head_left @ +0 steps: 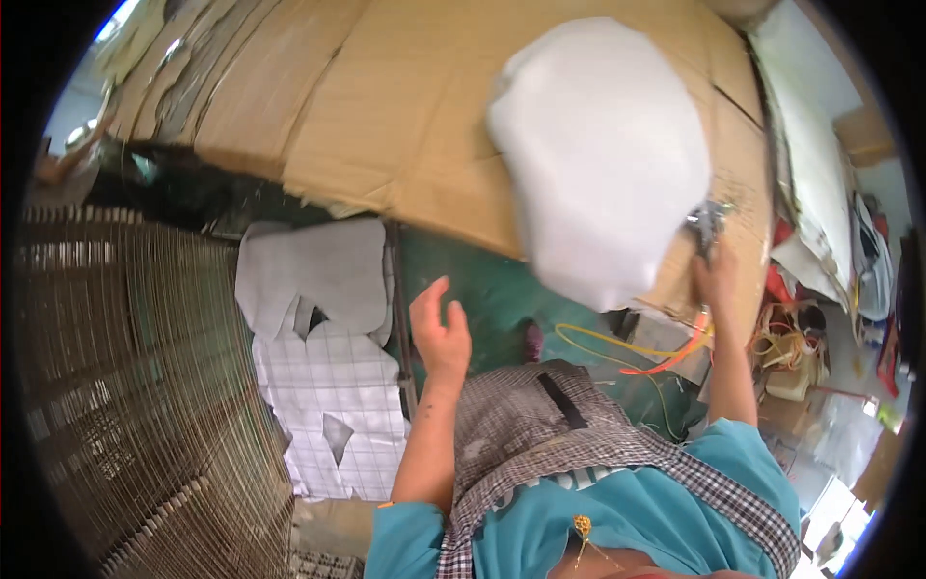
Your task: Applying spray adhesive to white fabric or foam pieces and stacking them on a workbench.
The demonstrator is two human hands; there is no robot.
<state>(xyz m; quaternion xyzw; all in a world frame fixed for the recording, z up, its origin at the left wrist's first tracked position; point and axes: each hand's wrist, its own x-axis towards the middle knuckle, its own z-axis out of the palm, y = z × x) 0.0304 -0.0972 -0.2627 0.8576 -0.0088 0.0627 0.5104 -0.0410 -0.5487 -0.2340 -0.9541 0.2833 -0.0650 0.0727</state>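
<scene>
White foam piece point(603, 159): airborne or blurred above cardboard-covered worktop point(405, 106), apparently just cut loose. Right hand point(714, 275): grip clenched on metal tool point(707, 224) beside piece. Left hand point(442, 333): released, empty, below-left of piece. Offcuts point(318, 357) left of worktop; stage judged midway.

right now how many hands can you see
2. The left hand hangs open over the green surface; the right hand grips a metal tool beside the white sheet.
</scene>
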